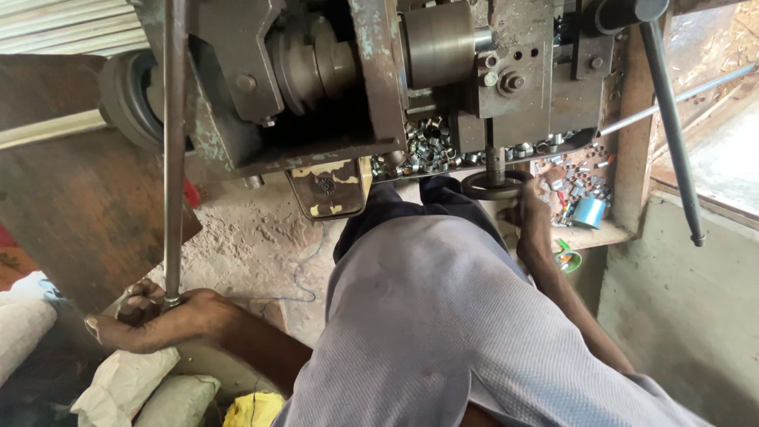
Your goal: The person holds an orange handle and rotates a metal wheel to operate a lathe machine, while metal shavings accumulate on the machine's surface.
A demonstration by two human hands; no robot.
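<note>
Left hand (154, 320) is wrapped tight around the bottom end of a long steel lever rod (174, 150), which runs nearly straight up toward 12 o'clock at the frame's left. Right hand (531, 217) reaches up at 1 o'clock, fingers closed on the press's small round handwheel (492, 186). A pale blue tape roll (589, 212) sits at 3 o'clock of that hand, and white sacks (126, 383) lie at 6 o'clock under the left.

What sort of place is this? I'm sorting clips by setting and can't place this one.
Probably a small metalworking workshop. A heavy, worn press-like machine stands over a heap of small metal rings; the left hand grips a long lever rod, the right hand rests by a round handwheel.
</note>
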